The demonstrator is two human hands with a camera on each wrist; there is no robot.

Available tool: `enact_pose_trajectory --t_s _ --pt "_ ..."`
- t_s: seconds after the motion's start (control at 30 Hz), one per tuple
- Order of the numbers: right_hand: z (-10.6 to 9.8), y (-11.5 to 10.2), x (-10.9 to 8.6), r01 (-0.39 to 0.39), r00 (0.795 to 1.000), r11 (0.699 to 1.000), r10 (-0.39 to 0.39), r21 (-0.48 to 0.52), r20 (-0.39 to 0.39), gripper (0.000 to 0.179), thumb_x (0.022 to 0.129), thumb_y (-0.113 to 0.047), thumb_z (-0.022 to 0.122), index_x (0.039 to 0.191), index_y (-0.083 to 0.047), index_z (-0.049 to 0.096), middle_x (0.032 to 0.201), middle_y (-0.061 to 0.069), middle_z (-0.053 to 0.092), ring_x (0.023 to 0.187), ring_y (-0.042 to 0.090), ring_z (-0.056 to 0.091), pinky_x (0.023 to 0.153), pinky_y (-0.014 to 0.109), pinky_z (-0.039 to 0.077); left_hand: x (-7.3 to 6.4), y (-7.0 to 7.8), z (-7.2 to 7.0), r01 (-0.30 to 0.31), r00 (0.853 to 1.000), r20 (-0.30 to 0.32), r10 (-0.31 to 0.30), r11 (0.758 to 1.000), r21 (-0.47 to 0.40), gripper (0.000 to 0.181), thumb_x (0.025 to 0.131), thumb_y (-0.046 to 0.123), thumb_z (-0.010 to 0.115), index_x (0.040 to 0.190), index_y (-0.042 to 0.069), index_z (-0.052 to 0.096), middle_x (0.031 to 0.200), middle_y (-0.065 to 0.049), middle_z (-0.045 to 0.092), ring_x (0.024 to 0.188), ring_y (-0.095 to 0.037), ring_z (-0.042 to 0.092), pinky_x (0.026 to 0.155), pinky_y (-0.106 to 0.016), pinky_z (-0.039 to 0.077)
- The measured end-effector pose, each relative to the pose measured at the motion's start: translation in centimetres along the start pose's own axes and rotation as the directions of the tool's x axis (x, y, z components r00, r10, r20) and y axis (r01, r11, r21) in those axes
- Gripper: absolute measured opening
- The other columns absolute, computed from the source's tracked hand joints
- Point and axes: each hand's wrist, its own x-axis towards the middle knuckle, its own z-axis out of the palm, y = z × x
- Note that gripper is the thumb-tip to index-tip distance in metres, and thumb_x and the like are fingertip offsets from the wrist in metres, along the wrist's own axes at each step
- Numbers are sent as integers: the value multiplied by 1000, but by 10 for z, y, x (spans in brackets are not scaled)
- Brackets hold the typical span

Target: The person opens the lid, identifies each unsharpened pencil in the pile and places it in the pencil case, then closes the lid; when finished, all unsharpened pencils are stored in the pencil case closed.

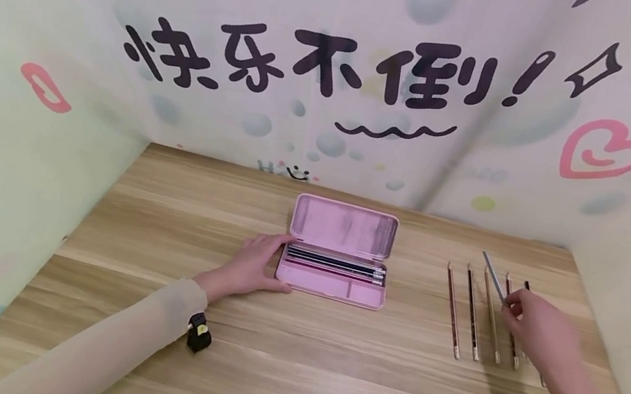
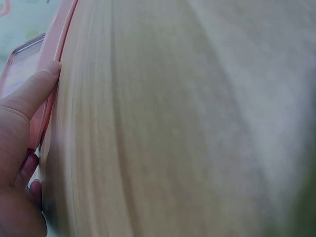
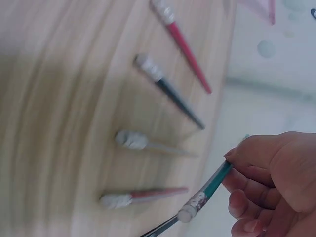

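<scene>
An open pink pencil case (image 1: 331, 286) stands near the middle of the table with its lid (image 1: 344, 227) raised at the back. Several pencils (image 1: 335, 264) lie side by side in its long compartment. My left hand (image 1: 247, 266) grips the case's left end, fingers at the back corner and thumb (image 2: 42, 84) along the front side. Between thumb and fingers my right hand (image 1: 548, 330) pinches a blue-green pencil (image 3: 215, 181), held up at a slant over the row of pencils, its eraser end towards the right wrist camera.
On the table's right lies a row of several pencils, among them a red one (image 1: 453, 309), a black one (image 1: 472, 313) and a gold one (image 1: 492, 323), eraser ends towards me. A printed cloth wall (image 1: 277, 127) borders the table at the back and both sides.
</scene>
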Motion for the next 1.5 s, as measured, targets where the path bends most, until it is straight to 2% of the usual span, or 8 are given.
enact_pose_trajectory --t_s 0.2,0.5,0.8,0.97,1.13,1.27,1.5 --pt "-4 -27 7 55 998 998 -55 -8 -31 15 95 -9 70 103 4 68 88 16 74 65 22 66 51 38 49 -1 2 -3 7 1000 1 -7 1000 -2 103 80 41 90 160 8 35 161 -14 43 147 -38 37 123 -60 23" --pt "-6 -68 17 106 994 994 -106 34 9 14 96 -8 71 107 0 70 91 11 74 62 12 57 51 32 44 -1 1 -1 9 1000 6 -9 1000 15 101 81 41 90 160 9 36 161 -13 43 148 -37 38 123 -59 24" --pt "-5 -104 34 223 973 975 -224 20 47 11 97 -9 71 107 -5 72 91 4 74 60 10 53 49 30 41 0 1 -1 6 1000 2 -6 1000 12 100 81 41 90 160 10 37 161 -13 44 147 -37 38 123 -59 23" --pt "3 -126 47 328 943 945 -328 2 66 8 95 -10 74 102 -9 73 89 -1 73 64 7 55 52 29 45 -1 2 -1 3 1000 4 -3 1000 6 100 81 40 90 160 11 37 161 -13 43 148 -38 37 123 -59 23" --pt "12 -148 63 462 885 886 -459 -35 74 9 92 -7 77 97 -12 73 86 -4 71 72 10 63 58 33 53 -2 1 -1 1 1000 -1 -1 1000 1 99 81 40 90 160 11 37 161 -13 44 148 -37 37 123 -59 22" --pt "20 -165 76 521 850 853 -513 -45 119 8 91 -6 77 96 -11 74 88 -3 71 78 13 66 67 37 57 -2 0 -1 5 1000 0 -5 1000 4 100 81 42 90 160 11 37 161 -13 43 149 -37 36 124 -59 21" --pt "32 -187 96 589 799 805 -567 -68 200 8 93 -10 77 91 -14 71 86 -5 69 76 12 63 71 37 58 -2 2 -2 14 1000 7 -14 1000 -1 101 81 41 90 161 12 35 161 -14 43 150 -38 35 124 -60 20"
